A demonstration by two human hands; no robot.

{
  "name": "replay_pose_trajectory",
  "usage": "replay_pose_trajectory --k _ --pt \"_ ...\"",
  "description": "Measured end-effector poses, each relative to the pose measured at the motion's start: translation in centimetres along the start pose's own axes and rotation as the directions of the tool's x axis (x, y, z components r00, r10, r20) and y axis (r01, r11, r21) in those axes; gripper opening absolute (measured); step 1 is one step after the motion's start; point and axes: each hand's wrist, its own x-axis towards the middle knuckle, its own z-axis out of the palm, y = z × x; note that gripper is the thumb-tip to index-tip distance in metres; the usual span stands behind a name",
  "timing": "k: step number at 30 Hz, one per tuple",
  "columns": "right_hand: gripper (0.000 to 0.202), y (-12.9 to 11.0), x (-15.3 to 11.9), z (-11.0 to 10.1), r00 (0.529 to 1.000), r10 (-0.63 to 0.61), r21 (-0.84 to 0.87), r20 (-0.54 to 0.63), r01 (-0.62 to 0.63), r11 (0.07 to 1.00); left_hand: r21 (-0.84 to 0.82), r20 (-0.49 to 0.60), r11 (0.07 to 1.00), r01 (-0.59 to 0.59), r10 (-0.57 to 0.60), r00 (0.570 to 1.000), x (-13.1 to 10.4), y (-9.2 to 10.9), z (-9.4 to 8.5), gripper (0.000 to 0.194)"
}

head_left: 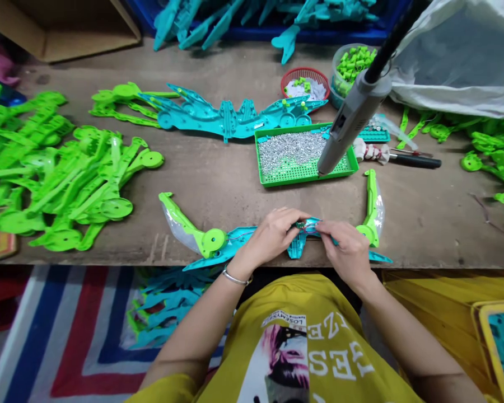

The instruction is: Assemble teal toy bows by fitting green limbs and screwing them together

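Brown worn worktable point(218, 168): a heap of bright-green plastic arm-shaped parts point(88, 184) lies at left; a green perforated plastic tray point(296, 171) holds small silver metal pieces. A blue plastic bin point(256, 38) stands at the far side. A teal wing-shaped plastic frame point(231, 246) lies along the near edge. Left hand point(279, 229): fingers nearly closed, pinching a small dark-green board point(299, 224) above the frame's middle. Right hand point(346, 246): fingers curled, tips at the frame's middle; grip cannot be determined.

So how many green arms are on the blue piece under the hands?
2: the left green arm, outside the left hand, and the right green arm, outside the right hand.
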Motion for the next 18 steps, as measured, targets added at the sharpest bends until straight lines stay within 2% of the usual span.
replay_pose_trajectory --k 7,11,15,18 --pt "0.018 1.2 2.0 0.4 0.995 -0.053 -0.009 0.086 0.054 0.998 0.115 -0.122 0.993 0.011 0.003 0.993 -1.5 0.4 0.7 0.029" --pt "0.015 2.0 2.8 1.0 0.985 -0.053 -0.072 0.166 0.066 0.995 0.102 -0.131 0.995 0.019 -0.005 0.991 -2.0 0.3 1.2 0.036" --pt "0.008 2.3 3.7 1.4 0.977 0.038 -0.063 0.208 -0.025 0.998 0.053 -0.093 0.999 0.0 0.005 0.996 -1.8 0.3 1.3 0.042" --pt "0.01 2.2 4.7 1.1 0.927 0.129 0.051 0.352 -0.157 0.986 0.06 -0.08 0.998 -0.019 0.024 0.996 -1.2 0.4 1.2 0.043"
